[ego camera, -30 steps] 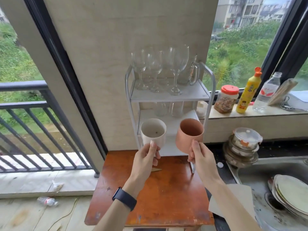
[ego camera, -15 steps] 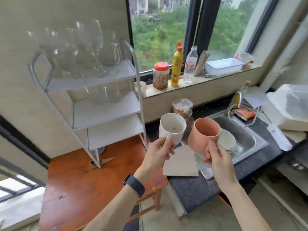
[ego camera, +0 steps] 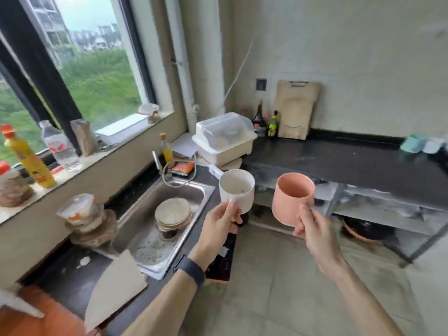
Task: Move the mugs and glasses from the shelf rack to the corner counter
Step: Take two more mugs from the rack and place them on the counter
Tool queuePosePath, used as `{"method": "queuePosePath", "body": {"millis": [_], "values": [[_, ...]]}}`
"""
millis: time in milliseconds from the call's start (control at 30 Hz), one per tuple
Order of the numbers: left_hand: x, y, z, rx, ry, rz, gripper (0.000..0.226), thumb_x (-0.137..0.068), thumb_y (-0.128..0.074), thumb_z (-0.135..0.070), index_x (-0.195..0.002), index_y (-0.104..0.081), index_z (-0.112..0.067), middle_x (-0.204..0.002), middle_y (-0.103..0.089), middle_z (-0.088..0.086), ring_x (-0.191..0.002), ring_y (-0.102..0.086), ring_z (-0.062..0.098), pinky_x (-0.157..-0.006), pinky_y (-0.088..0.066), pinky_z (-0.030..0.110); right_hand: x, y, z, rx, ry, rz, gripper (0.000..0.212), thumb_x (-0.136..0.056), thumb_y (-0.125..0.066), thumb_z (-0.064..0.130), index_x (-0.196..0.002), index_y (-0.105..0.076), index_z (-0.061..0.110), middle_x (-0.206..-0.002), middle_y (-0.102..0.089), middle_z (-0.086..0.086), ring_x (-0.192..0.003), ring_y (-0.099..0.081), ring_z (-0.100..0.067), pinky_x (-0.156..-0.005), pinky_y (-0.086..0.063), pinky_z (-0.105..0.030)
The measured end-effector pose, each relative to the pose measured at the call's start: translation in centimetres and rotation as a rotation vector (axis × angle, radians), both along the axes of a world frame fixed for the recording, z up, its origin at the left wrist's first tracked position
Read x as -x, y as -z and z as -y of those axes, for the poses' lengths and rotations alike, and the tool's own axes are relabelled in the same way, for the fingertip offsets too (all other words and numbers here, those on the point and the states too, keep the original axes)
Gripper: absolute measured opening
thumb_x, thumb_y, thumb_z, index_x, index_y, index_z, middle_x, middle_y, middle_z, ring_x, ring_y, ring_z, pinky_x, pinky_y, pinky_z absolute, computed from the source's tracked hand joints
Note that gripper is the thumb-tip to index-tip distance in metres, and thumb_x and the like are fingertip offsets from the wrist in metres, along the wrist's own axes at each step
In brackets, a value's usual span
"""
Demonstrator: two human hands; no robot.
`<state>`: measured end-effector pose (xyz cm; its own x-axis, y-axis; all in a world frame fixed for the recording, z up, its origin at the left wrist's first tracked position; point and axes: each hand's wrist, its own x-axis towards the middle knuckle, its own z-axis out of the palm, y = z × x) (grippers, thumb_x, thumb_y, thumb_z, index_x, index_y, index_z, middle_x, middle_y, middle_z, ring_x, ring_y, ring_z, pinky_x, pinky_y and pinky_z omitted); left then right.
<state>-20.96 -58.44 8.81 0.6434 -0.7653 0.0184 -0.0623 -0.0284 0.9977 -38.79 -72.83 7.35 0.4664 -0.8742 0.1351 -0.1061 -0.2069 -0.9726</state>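
The person's left hand [ego camera: 219,223] is closed around the handle of a white, straight-sided ceramic mug [ego camera: 237,190], held upright in the air near the centre of the view, its mouth open toward the camera and a few dark specks inside. A dark band [ego camera: 190,271] circles the left wrist. The right hand [ego camera: 311,227] is clenched on the handle side of a salmon-pink, rounded ceramic mug [ego camera: 292,198], also upright and just beside the white one at its 3 o'clock, the two not touching. Both mugs hang above the pale floor, with the black corner counter [ego camera: 351,163] beyond them toward 1 o'clock. At 9 o'clock of the white mug lies a stainless steel sink [ego camera: 186,197] holding a stack of round plates [ego camera: 173,213]. A white lidded plastic box [ego camera: 224,138] sits at 12 o'clock in the corner, and a pale wooden cutting board [ego camera: 295,107] leans against the wall behind the counter.
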Motion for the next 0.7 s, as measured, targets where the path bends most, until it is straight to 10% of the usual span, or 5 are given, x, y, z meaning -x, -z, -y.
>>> {"method": "queuePosePath", "body": {"millis": [167, 700], "values": [[7.6, -0.3, 10.5, -0.007, 0.174, -0.043, 0.037, -0.102, -0.049, -0.039, -0.077, -0.063, -0.016, -0.072, -0.058, -0.001, -0.06, -0.048, 0.012, -0.062, -0.043, 0.027, 10.0, -1.8, 7.7, 0.051, 0.214, 0.042, 0.04, -0.106, -0.043, 0.019, -0.07, -0.05, 0.002, -0.06, -0.049, -0.017, -0.052, -0.047, -0.015, -0.056, -0.042, -0.021], [21.4, 1.9, 44.2, -0.057, 0.602, -0.021, 0.04, -0.104, -0.046, -0.034, -0.091, -0.063, 0.0, -0.071, -0.062, -0.001, -0.058, -0.052, 0.017, -0.056, -0.045, 0.022, 27.5, 1.7, 31.2, -0.06, 0.619, 0.051, 0.05, -0.104, -0.046, 0.036, -0.072, -0.045, -0.003, -0.056, -0.047, 0.001, -0.06, -0.045, -0.016, -0.072, -0.048, -0.045]]}}
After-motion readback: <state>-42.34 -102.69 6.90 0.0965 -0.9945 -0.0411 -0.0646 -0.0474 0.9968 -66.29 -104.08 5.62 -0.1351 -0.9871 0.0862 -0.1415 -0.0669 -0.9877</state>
